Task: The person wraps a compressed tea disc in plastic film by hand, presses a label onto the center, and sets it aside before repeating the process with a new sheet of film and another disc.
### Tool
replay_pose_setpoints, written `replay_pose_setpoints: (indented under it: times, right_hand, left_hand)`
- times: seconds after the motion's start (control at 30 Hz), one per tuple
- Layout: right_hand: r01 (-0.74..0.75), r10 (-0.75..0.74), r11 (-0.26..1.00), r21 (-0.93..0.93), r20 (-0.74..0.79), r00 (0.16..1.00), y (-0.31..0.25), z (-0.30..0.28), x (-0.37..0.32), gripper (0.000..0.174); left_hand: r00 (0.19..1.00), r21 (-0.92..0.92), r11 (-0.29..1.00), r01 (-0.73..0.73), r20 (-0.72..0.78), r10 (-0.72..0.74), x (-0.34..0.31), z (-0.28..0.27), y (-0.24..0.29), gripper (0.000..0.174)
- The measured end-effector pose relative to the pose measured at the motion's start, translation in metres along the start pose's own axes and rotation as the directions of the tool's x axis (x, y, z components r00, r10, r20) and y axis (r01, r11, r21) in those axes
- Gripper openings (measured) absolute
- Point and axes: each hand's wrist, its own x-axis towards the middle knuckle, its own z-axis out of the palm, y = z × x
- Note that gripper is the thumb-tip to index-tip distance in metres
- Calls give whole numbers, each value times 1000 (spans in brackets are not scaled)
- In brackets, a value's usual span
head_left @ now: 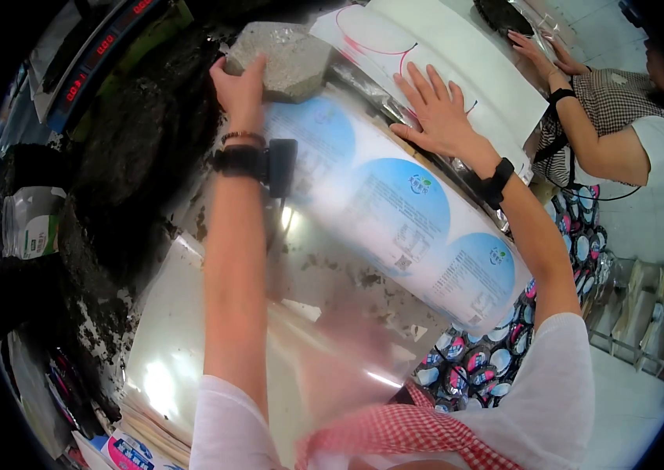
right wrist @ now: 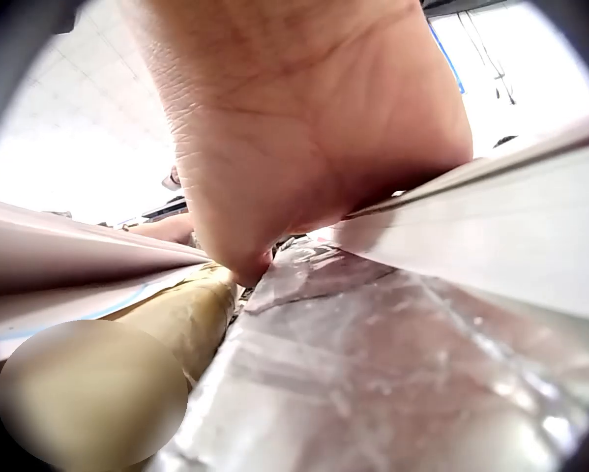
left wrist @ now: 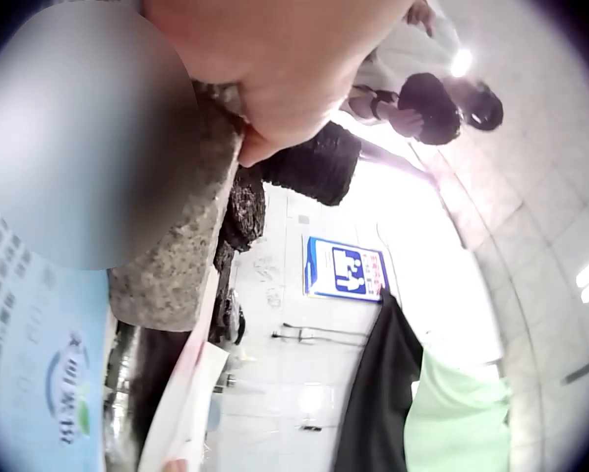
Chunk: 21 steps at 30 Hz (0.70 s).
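My left hand (head_left: 239,98) grips the near left edge of a grey, rough, angular stone block (head_left: 289,63). Close up in the left wrist view, the fingers bend over the edge of that block (left wrist: 167,285). The block sits at the far end of printed film (head_left: 395,207) with blue circles and small text. My right hand (head_left: 442,117), fingers spread, rests on a white sheet (head_left: 457,59) with red curved lines. Below that palm, the right wrist view shows crinkled clear plastic (right wrist: 373,364) beside a tan roll (right wrist: 191,324).
Dark, crusted material (head_left: 144,117) lies to the left, below a red digital display (head_left: 89,66). Clear glossy sheet (head_left: 167,352) covers the near side. Many small packaged cups (head_left: 496,360) stand at the right. Another person (head_left: 614,117) works at the far right.
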Motion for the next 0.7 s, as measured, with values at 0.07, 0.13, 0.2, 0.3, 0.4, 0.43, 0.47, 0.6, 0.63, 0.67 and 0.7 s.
replay_pose_setpoints:
  times: [0.07, 0.13, 0.2, 0.3, 0.4, 0.43, 0.47, 0.6, 0.63, 0.67, 0.7]
  right_hand:
    - [-10, 10, 1000, 0, 27, 1000, 0, -1, 0, 80]
    - [-10, 10, 1000, 0, 46, 999, 0, -2, 1, 79]
    - [-9, 9, 1000, 2, 41, 999, 0, -4, 1, 77]
    - [-18, 16, 999, 28, 72, 997, -2, -7, 2, 75]
    - [-22, 19, 999, 32, 103, 995, -3, -8, 1, 75]
    - [-24, 21, 999, 31, 115, 993, -3, -8, 1, 75]
    - [-23, 20, 999, 24, 102, 995, -3, -8, 1, 75]
    - [-12, 10, 1000, 27, 84, 996, -3, -5, 1, 73]
    - [-10, 8, 999, 31, 82, 997, -3, -5, 1, 73]
    - [-14, 11, 999, 32, 85, 996, -3, -6, 1, 73]
    - [-18, 15, 999, 34, 87, 996, -4, -6, 1, 73]
  left_hand:
    - [993, -255, 961, -106, 17, 114, 3, 2, -5, 72]
    - [992, -396, 910, -125, -36, 120, 4, 5, -12, 60]
    - [989, -508, 849, -144, -93, 113, 8, 2, -16, 60]
    - [983, -595, 793, -130, -181, 24, 0, -1, -2, 57]
    - [988, -729, 683, -46, -133, -76, -3, -4, 6, 56]
    - [988, -764, 645, 9, -92, -122, -5, -6, 11, 56]
    - [985, -796, 602, 64, -47, -168, -6, -6, 13, 56]
    - [998, -746, 666, 0, -46, -51, 3, 4, -1, 50]
    - [998, -666, 744, -54, -50, 28, 5, 8, -6, 51]
    - [993, -580, 807, -115, -48, 107, 6, 12, -10, 52]
    - [982, -486, 855, -181, -37, 186, 7, 15, -14, 53]
